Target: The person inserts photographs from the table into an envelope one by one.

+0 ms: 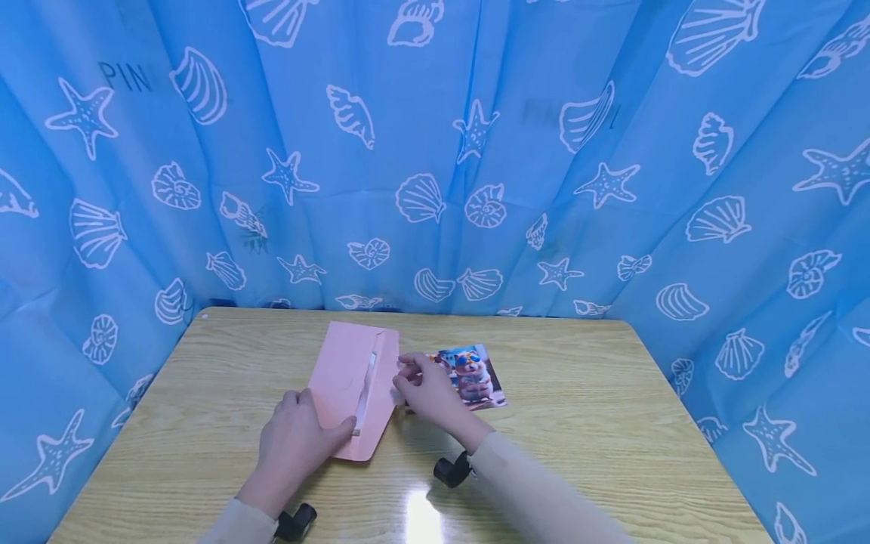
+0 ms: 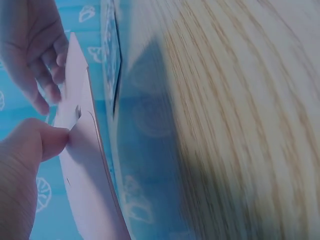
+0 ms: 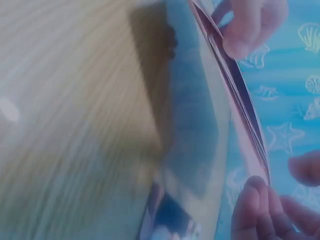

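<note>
Wood counter (image 1: 578, 423), blue curtain (image 1: 435, 249) behind; L hand (image 1: 297, 434) grips pink env. (image 1: 338, 370), R hand (image 1: 431, 393) loose at flap (image 1: 384, 385), which may crease if pushed.

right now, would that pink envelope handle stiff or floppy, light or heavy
The pink envelope is probably light, since its edges look thin. It likely flexes easily, as its layers gape apart in the right wrist view.

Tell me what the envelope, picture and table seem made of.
Envelope: probably matte paper or light card, given its thin, crisp edges. Picture: likely smooth printed paper, thin and flat. Table: wood or wood-look laminate, somewhat glossy, showing grain and a bright reflection.
</note>
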Demonstrator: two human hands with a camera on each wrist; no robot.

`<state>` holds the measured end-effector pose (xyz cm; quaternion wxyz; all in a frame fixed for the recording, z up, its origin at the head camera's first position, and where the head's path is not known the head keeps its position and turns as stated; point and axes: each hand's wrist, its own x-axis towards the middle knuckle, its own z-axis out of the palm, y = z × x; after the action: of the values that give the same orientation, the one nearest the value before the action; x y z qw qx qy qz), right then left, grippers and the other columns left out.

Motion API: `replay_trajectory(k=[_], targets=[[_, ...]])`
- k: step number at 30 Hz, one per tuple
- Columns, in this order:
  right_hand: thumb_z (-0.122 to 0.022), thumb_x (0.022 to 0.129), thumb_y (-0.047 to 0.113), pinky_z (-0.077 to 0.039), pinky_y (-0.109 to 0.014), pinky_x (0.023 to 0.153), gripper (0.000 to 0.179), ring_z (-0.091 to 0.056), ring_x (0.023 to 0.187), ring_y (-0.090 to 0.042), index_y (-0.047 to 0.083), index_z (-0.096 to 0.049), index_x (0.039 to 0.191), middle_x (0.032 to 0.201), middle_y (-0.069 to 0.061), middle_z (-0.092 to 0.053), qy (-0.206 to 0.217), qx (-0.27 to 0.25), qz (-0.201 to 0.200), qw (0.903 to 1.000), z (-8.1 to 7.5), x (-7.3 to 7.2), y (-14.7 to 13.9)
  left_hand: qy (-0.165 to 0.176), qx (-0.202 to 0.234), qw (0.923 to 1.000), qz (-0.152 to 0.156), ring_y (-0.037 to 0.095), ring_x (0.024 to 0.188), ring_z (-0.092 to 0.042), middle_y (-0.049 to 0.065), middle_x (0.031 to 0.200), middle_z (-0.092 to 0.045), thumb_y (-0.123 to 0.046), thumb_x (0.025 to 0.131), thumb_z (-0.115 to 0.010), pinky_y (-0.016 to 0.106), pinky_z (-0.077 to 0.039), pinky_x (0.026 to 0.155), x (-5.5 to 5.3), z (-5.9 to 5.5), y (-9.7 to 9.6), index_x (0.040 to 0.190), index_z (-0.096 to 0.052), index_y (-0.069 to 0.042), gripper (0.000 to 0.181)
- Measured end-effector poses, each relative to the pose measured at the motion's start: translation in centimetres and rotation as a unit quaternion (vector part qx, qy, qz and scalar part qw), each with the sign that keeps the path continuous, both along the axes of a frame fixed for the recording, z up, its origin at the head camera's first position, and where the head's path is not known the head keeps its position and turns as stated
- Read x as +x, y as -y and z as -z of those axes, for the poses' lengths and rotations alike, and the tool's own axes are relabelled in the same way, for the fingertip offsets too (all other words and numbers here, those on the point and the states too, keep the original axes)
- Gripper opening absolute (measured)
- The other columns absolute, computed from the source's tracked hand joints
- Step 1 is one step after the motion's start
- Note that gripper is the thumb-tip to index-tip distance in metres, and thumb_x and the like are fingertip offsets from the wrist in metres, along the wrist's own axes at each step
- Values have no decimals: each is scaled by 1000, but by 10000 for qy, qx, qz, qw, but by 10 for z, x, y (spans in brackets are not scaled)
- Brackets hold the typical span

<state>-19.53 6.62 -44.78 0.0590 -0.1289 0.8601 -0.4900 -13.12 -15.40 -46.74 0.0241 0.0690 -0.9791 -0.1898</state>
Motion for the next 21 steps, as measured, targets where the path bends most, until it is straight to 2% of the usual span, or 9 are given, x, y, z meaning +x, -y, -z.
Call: replay_trajectory(k=[6, 13, 17, 21], targets=[[-67, 92, 29, -51, -33, 73, 46, -61, 89, -17, 8, -55, 130, 101, -2, -63, -64, 57, 262, 9996, -3, -7, -26, -156, 66, 9998, 48, 27, 76, -51, 19, 94, -53, -66, 70, -69, 45, -49, 60, 0, 1, 2, 114, -56, 14, 92], [-73, 86, 35, -51, -33, 72, 57, -62, 89, -20, 7, -53, 131, 101, -6, -63, -102, 164, 718, 9972, 1, -16, -63, -196, 89, 9998, -7, 27, 75, -50, 19, 94, -53, -65, 70, -70, 44, -48, 60, 0, 2, 2, 114, -56, 13, 90], [-76, 82, 40, -51, -34, 71, 65, -62, 88, -19, 9, -52, 134, 103, -8, -63, 59, 159, 966, 9952, 3, -19, -81, -127, 79, 9999, -67, 27, 79, -51, 21, 98, -54, -64, 70, -70, 46, -50, 65, 0, 3, 2, 117, -55, 13, 92], [-77, 82, 39, -52, -33, 70, 68, -62, 89, -19, 9, -50, 136, 108, -10, -62, 231, 218, 1110, 9933, 7, -21, -97, -56, 87, 9999, -110, 27, 80, -52, 21, 100, -55, -65, 70, -70, 46, -50, 67, 1, 3, 2, 118, -54, 13, 93]])
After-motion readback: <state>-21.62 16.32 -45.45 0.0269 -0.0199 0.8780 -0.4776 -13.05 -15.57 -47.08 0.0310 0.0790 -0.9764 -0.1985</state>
